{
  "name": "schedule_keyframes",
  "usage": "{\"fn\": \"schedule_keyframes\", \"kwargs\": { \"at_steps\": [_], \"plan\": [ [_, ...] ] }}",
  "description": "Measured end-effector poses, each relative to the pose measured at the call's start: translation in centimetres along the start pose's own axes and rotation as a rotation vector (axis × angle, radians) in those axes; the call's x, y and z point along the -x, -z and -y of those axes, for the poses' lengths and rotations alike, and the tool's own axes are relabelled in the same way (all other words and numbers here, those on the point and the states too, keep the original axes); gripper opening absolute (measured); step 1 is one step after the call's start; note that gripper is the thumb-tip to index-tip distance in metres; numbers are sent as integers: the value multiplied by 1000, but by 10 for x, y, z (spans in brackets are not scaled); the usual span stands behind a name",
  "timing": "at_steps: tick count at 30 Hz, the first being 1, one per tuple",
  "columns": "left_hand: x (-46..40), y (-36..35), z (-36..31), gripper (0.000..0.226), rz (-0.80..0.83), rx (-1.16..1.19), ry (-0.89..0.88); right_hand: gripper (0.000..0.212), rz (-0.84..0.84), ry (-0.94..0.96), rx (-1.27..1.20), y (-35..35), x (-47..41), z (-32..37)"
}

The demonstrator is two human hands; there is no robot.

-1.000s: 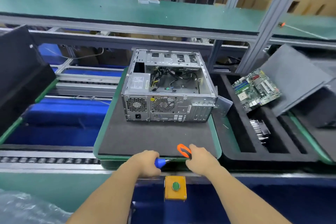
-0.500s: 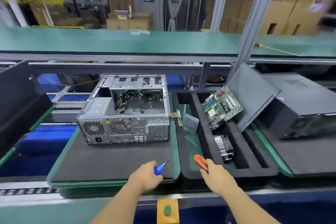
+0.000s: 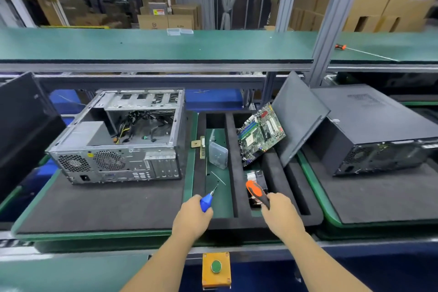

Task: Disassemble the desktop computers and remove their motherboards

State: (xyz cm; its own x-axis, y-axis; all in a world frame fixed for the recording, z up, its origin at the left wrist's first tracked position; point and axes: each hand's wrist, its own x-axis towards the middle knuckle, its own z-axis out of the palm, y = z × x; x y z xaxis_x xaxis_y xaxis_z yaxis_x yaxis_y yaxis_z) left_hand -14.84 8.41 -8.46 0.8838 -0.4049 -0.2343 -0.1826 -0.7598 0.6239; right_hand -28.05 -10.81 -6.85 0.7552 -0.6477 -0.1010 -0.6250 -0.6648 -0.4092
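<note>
An opened silver desktop case [image 3: 123, 140] lies on its side on a black mat at the left, with loose cables inside and no board visible. A removed green motherboard [image 3: 260, 135] leans in the black foam tray [image 3: 233, 173] at the centre. A closed black desktop [image 3: 379, 130] sits at the right, with a dark side panel [image 3: 298, 118] leaning against it. My left hand [image 3: 192, 218] grips a blue-handled screwdriver [image 3: 207, 201] over the tray's front edge. My right hand [image 3: 280, 213] holds an orange-and-black tool handle [image 3: 257, 193] above the tray.
The tray also holds a clear plastic piece [image 3: 218, 154], a brass bracket [image 3: 198, 143] and a heatsink [image 3: 256, 176]. A yellow box with a green button [image 3: 216, 268] sits below my hands. Another orange screwdriver [image 3: 341, 47] lies on the green upper shelf. A black case [image 3: 21, 125] stands at far left.
The view has shifted right: the silver case now lies to my left and the foam tray is in front. Both hands, still holding their tools, now hover over the tray.
</note>
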Motion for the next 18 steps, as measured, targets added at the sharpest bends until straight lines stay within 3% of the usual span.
{"fn": "schedule_keyframes", "kwargs": {
  "at_steps": [4, 9, 13, 15, 17, 18],
  "plan": [
    [-9, 6, -21, 22, -48, 149, -42, 25, -163, 108, 186, 12, -7, 20],
    [-15, 25, -44, 29, 26, 454, -9, 27, -549, 227, 269, 51, -2, 48],
    [-10, 42, -57, 27, 76, 608, 1, 34, -476, 119, -27, 70, 4, 60],
    [-5, 48, -63, 30, 82, 631, -10, 25, -428, 170, -252, 74, 13, 63],
    [0, 52, -67, 30, 98, 686, 7, 14, -276, 226, -555, 76, 22, 67],
    [3, 52, -69, 27, 115, 739, 21, 23, -204, 251, -680, 77, 26, 69]
  ]
}}
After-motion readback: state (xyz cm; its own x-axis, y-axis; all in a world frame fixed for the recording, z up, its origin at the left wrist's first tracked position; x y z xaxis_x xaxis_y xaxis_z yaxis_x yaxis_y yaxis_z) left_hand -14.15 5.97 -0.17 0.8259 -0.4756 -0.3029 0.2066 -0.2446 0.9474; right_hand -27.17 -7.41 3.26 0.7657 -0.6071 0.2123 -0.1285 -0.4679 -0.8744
